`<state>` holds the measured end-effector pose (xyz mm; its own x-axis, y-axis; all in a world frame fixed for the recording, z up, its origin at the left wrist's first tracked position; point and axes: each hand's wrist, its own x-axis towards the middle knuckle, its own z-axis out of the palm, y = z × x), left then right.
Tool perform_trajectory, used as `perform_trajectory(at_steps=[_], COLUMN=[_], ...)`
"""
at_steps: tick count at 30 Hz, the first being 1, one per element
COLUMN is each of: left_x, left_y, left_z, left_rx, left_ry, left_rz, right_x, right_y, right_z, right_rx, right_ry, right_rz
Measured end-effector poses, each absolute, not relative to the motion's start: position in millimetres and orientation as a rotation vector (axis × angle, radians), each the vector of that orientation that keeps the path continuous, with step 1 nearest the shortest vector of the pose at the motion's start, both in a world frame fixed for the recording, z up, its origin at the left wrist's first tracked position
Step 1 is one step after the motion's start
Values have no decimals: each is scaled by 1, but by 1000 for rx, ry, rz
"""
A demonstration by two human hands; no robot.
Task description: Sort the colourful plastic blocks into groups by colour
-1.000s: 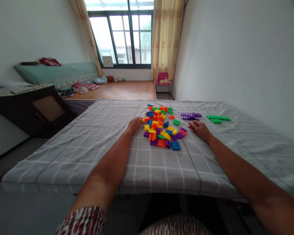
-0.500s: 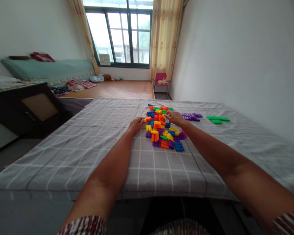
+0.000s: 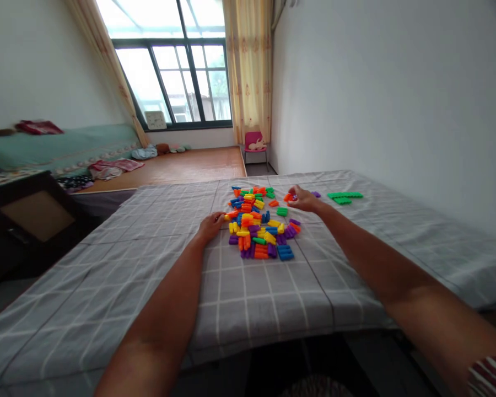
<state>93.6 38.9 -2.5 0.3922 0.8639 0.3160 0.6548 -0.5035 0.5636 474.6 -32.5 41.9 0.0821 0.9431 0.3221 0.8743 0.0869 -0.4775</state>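
A loose pile of colourful plastic building blocks [image 3: 248,220] lies on the grey checked cloth [image 3: 157,275], in orange, yellow, blue, purple and green. At its left edge, my left hand [image 3: 213,225] has its fingertips pinched at a yellow-and-orange block [image 3: 230,215]. My right hand [image 3: 303,199] is to the right of the pile, its fingers closed round an orange block [image 3: 288,197]. Just beyond that hand, part of a purple row of joined blocks [image 3: 316,194] shows; the hand hides the rest. A single green block [image 3: 281,211] rests between the pile and my right forearm.
Green joined blocks [image 3: 344,197] lie farther right, near the white wall [image 3: 376,99]. Beyond the cloth-covered table stand a bed platform [image 3: 198,162] and a pink chair [image 3: 254,139]. A dark cabinet [image 3: 28,218] is at the left.
My right hand has moved from the pile rightward to the purple row, with an orange block. My left hand stays at the pile's left edge. The view has turned right and tilted up.
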Motion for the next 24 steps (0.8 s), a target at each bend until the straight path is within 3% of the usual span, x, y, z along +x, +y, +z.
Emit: perform_trajectory(at_steps=[4, 14, 24], left_x=[93, 88, 89], left_y=[38, 37, 35], left_z=[1, 2, 3], left_rx=[2301, 2329, 2335], left_ry=[1332, 1324, 1353], left_rz=[815, 788, 745], right_x=[529, 534, 522], right_y=[-63, -77, -76], right_z=[19, -16, -16], right_rx=[-1802, -1593, -1759], right_ry=[-1852, -1624, -1615], right_rz=[352, 556, 245])
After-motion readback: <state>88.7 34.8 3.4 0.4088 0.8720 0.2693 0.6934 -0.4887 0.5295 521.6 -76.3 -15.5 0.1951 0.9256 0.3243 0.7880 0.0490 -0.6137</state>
